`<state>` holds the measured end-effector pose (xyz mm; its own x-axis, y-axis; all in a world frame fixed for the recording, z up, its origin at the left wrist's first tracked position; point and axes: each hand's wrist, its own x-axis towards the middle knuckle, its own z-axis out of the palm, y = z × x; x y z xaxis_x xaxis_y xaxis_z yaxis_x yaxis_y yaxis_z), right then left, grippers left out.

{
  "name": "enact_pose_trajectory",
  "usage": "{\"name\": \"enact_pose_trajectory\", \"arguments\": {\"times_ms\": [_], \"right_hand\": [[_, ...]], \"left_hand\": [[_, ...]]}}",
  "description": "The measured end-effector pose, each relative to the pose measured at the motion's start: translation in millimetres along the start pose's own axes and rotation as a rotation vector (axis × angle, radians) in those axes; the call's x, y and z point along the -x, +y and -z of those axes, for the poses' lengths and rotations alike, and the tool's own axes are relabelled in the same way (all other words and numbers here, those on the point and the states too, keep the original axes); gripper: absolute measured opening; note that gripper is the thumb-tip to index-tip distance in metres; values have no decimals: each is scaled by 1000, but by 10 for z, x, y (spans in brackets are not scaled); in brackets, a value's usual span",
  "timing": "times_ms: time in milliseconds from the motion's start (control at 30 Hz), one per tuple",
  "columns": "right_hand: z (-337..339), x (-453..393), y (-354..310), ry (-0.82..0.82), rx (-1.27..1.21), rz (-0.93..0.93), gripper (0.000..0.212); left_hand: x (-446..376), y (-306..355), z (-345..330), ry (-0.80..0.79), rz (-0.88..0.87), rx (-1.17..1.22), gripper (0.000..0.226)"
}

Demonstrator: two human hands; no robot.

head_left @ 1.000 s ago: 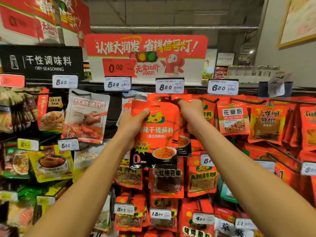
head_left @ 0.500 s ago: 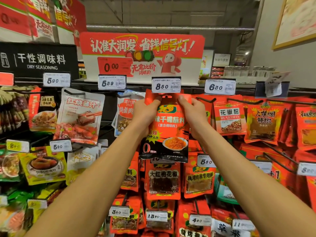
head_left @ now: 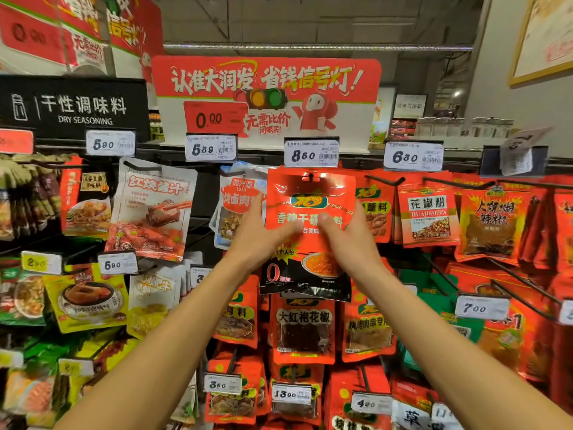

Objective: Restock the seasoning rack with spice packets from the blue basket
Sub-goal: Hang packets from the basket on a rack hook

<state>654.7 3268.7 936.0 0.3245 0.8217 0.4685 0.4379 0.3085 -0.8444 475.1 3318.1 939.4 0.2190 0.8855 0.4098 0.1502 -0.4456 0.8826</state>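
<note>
Head cam: red spice packet [head_left: 310, 193] hangs on its peg under the 8.50 tag [head_left: 311, 153]. Left hand [head_left: 263, 234] and right hand [head_left: 347, 237] lie flat against it, fingers relaxed, gripping nothing. Next, probably let go and grab another.

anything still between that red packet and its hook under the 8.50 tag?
Nothing visible. The red packet already hangs on the hook below the 8.50 tag, the peg showing through its hang hole. Left hand and right hand rest against its front, thumbs on its face.
</note>
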Motion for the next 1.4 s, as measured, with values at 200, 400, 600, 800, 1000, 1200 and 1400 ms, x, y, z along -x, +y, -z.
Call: {"name": "enact_pose_trajectory", "arguments": {"times_ms": [200, 400, 600, 800, 1000, 1200, 1400], "right_hand": [[-196, -290, 158, -20, 150, -63, 86], [-324, -725, 334, -45, 192, -146, 85], [-550, -878, 416, 30, 179, -152, 87], [-519, -846, 410, -9, 263, -183, 89], [-374, -693, 434, 70, 279, -209, 79], [-356, -750, 445, 35, 205, -217, 74], [-676, -873, 411, 50, 109, -290, 79]], "left_hand": [[-260, -182, -137, -125, 24, 23, 78], [-657, -285, -270, -107, 0, -56, 84], [-861, -478, -258, -52, -45, -126, 80], [-757, -511, -290, 47, -24, -255, 80], [-577, -420, -472, 98, -57, -347, 87], [-648, -506, -584, -8, -19, -302, 102], [-938, -545, -277, -113, -11, -276, 99]]}}
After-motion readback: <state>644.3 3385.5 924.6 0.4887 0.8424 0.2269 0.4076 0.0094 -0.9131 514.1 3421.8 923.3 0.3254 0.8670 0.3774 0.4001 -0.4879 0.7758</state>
